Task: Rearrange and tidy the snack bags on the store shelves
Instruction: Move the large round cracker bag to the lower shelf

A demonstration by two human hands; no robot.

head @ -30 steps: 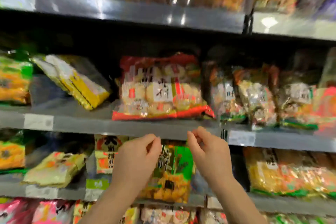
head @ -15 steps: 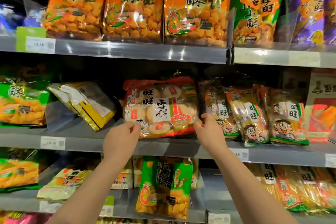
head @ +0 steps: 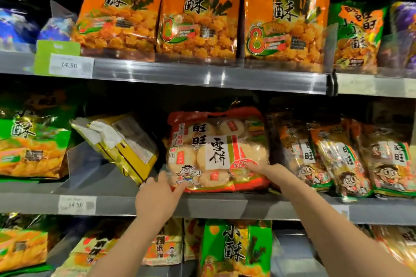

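Hidden: the blue bags point(head: 18, 27) at the top left are blurred and unreadable; the lower-shelf green bag point(head: 234, 249) is cut off by the frame edge.
Counts: three orange bags point(head: 200, 18) on the top shelf; three cartoon-face bags point(head: 342, 159); two price tags point(head: 67, 65).
Writing: the orange bags read "小小酥" with a large "8"; the tags read "14.50".
Red bag point(head: 216, 153): marked "旺旺 雪饼", it stands on the middle shelf point(head: 225, 204), between a tilted yellow bag point(head: 121, 146) and the cartoon-face bags.
Left hand point(head: 157, 198): fingers straight, touching the red bag's lower left corner.
Right hand point(head: 267, 173): fingers extended, resting on its lower right front.
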